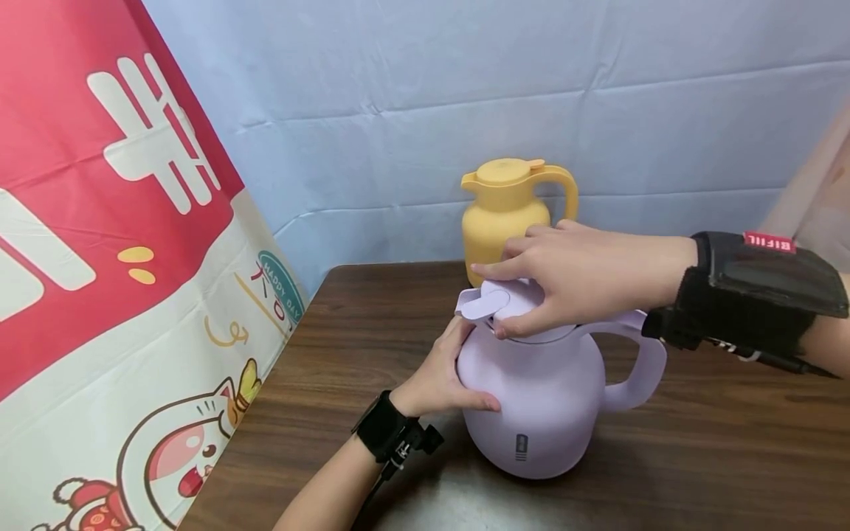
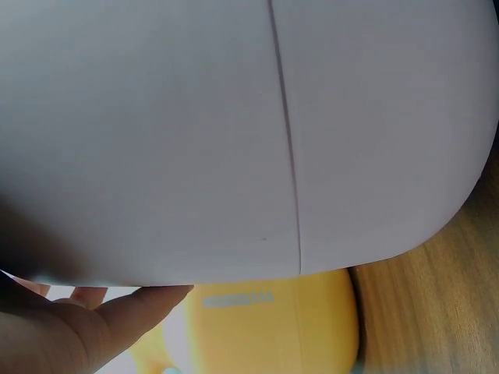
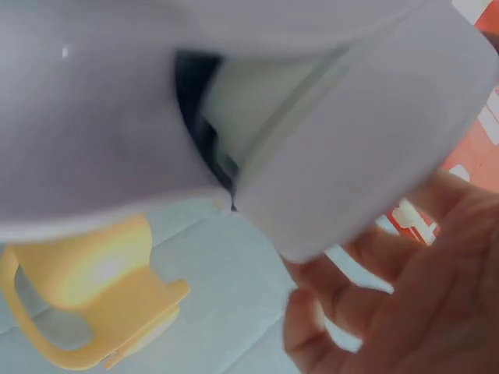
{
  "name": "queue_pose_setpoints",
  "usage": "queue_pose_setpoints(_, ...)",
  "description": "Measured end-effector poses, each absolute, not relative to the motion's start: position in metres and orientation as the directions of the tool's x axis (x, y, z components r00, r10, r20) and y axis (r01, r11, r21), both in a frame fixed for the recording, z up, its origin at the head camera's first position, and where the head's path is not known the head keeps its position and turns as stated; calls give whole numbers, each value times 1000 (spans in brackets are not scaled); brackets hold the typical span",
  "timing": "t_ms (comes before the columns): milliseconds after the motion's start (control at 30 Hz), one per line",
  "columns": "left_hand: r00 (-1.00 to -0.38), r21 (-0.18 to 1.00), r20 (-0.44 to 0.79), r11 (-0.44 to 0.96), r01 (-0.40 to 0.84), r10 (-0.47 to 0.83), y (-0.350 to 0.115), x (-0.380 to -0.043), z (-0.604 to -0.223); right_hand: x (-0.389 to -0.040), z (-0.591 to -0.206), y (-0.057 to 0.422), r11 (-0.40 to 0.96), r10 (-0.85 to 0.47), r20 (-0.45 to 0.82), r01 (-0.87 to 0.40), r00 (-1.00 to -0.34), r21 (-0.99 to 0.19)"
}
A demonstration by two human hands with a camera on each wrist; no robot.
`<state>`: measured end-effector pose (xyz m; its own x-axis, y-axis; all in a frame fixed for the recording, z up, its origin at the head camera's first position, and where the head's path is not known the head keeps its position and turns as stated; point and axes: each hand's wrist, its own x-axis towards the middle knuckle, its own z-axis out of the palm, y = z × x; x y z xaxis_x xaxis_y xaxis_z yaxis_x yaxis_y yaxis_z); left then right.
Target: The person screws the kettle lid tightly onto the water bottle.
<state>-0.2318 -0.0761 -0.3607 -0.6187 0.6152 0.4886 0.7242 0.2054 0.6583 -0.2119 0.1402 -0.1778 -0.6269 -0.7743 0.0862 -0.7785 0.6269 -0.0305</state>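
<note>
A lavender thermal jug (image 1: 544,413) stands on the wooden table, its handle to the right. My left hand (image 1: 441,380) holds the round body from the left, thumb on the near side; its other fingers are partly hidden behind the jug. From above, my right hand (image 1: 564,269) grips the lavender lid (image 1: 494,304), thumb on the near side and fingers across the far side. In the right wrist view the lid (image 3: 351,148) sits tilted on the neck, with a dark gap and a pale inner part showing between them.
Behind the lavender jug stands a yellow jug (image 1: 505,214), close to the blue cloth backdrop (image 1: 372,147). A printed red and white cloth (image 1: 99,258) hangs along the left side of the brown wooden table (image 1: 319,369).
</note>
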Motion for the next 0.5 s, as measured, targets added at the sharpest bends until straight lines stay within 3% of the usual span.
queue_pose_setpoints(233,-616,676,480,184,714,625,-75,-232,-363,-211,-184,143,596,-800,16,-797,-600,-102)
queue_pose_setpoints(500,-621,673,486,190,715,615,-76,-232,-360,-208,-183,156,626,-777,-165,-716,-608,-308)
